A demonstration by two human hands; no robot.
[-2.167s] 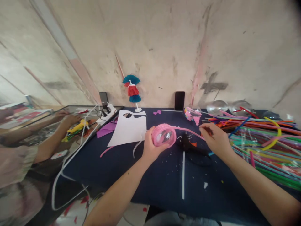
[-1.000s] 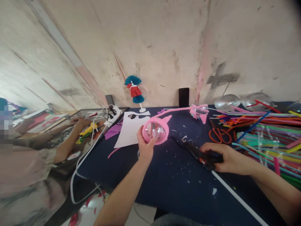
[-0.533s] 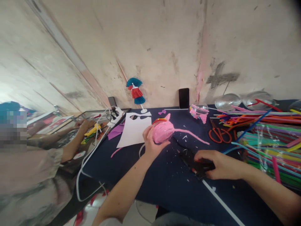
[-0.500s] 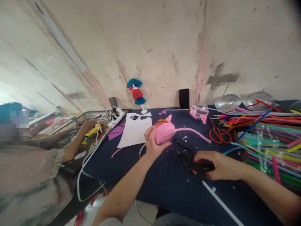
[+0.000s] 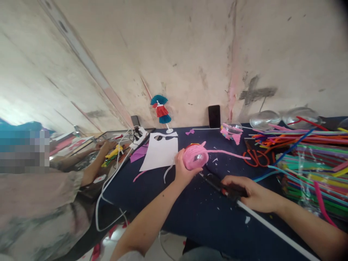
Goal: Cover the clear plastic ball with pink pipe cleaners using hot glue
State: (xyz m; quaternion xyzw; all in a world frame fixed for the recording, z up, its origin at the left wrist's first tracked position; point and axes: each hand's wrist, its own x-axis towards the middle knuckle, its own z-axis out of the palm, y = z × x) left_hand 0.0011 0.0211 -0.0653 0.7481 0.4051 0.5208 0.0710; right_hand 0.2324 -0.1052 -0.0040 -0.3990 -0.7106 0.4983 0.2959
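Note:
My left hand (image 5: 184,167) grips a rounded craft piece wound in pink pipe cleaner (image 5: 192,159). A clear plastic patch shows on its near side, and a loose pink strand trails off to the right. My right hand (image 5: 244,192) is wrapped round a black hot glue gun (image 5: 217,184) with a white glue stick (image 5: 274,228) jutting out of its back. The gun's nozzle points at the pink piece, just below and right of it; whether they touch I cannot tell.
White paper (image 5: 160,154) and purple sheets (image 5: 139,153) lie left, near a power strip (image 5: 140,135). Orange-handled scissors (image 5: 255,157) and piles of coloured pipe cleaners (image 5: 307,174) are at right. A phone (image 5: 214,116) leans on the wall. A co-worker (image 5: 40,195) sits at far left.
The pink piece has turned in my left hand, so its clear patch now faces me. The glue gun's nozzle has come up and left, closer to the piece.

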